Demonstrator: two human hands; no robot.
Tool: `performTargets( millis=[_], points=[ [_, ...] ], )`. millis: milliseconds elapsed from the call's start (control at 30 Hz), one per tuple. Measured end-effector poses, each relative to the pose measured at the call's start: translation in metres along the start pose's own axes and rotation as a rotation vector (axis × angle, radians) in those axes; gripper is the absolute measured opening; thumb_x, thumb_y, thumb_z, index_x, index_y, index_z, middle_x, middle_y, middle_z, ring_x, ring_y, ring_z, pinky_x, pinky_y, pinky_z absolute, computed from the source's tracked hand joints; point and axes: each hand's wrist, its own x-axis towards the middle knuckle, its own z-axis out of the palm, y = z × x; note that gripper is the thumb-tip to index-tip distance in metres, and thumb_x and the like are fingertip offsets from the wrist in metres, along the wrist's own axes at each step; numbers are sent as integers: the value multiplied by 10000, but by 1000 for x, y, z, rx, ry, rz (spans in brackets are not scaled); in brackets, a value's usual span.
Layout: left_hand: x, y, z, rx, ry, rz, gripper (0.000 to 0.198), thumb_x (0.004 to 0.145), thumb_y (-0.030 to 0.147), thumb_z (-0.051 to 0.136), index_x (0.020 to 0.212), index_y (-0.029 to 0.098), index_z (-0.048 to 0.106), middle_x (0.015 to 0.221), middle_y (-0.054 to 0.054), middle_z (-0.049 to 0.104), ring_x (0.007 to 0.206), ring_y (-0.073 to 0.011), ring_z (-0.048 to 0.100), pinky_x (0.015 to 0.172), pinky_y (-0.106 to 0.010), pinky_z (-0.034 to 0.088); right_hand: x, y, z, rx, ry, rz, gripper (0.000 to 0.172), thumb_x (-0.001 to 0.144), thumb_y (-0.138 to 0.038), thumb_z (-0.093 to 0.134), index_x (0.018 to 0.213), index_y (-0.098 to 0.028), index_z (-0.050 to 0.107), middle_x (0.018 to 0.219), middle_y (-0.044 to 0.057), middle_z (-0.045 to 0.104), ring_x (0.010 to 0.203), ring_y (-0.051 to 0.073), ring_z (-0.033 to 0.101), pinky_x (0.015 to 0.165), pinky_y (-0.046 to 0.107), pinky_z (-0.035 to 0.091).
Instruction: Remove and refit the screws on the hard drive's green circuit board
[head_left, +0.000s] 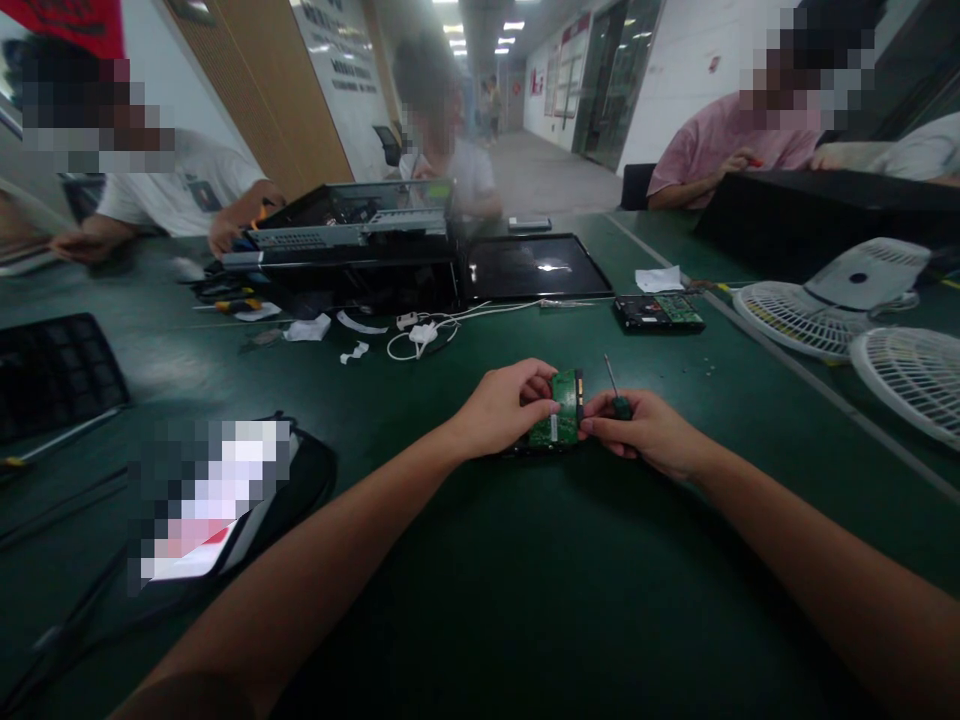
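A green circuit board (564, 405) with a dark connector along its right edge is in front of me, over a dark hard drive body (517, 452) that is mostly hidden. My left hand (510, 405) grips the board from the left, thumb on its face and fingers at its upper edge. My right hand (645, 430) is closed around a small screwdriver (621, 405), whose shaft points up and away. The thumb and fingertip of that hand touch the board's lower right edge. Whether the board is fully apart from the drive body I cannot tell.
Another hard drive (660, 313) lies at the far right. An open computer case (345, 270), a black panel (536, 267) and white cables (424, 335) are across the table. White fans (802, 310) stand right, a phone (225, 500) left. Several people sit around the table.
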Motion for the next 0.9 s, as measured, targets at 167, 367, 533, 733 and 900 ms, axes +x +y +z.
performTargets(
  millis=[167, 367, 533, 733, 900],
  points=[
    [0, 0, -1, 39, -29, -17, 350, 914, 187, 733, 1253, 185, 645, 1073, -56, 734, 936, -185, 720, 871, -355, 596, -1, 0, 0, -5, -11, 31, 350, 799, -354, 851, 1016, -159, 657, 928, 82, 751, 566, 77, 536, 466, 232, 340],
    [1, -2, -2, 151, -3, 8, 426, 913, 205, 756, 1315, 192, 616, 1023, -34, 738, 921, -185, 716, 834, -341, 586, -4, 0, 1, -50, -18, -18, 383, 803, -396, 860, 1046, -178, 658, 821, 2, 655, 576, 85, 539, 462, 235, 364],
    [0, 2, -5, 303, 10, 55, 389, 927, 236, 751, 1295, 209, 630, 1071, -34, 745, 1000, -206, 693, 905, -374, 555, -2, 2, 8, -66, 69, -82, 444, 835, -413, 844, 1176, -214, 640, 764, -27, 608, 557, 92, 508, 457, 249, 357],
    [3, 3, -7, 509, 39, 99, 320, 904, 240, 773, 1207, 219, 673, 1232, -50, 700, 1167, -258, 616, 1027, -438, 499, -4, 0, 16, -98, 109, -66, 363, 841, -401, 832, 1072, -203, 633, 666, -47, 561, 502, 84, 461, 437, 250, 317],
    [3, -2, -7, 538, -9, 56, 345, 941, 306, 743, 1265, 217, 667, 1286, -64, 674, 1214, -263, 605, 1064, -442, 488, -4, -1, 21, -122, 160, -50, 351, 848, -393, 815, 1077, -187, 646, 660, -40, 567, 503, 86, 466, 442, 253, 329]
  ],
)
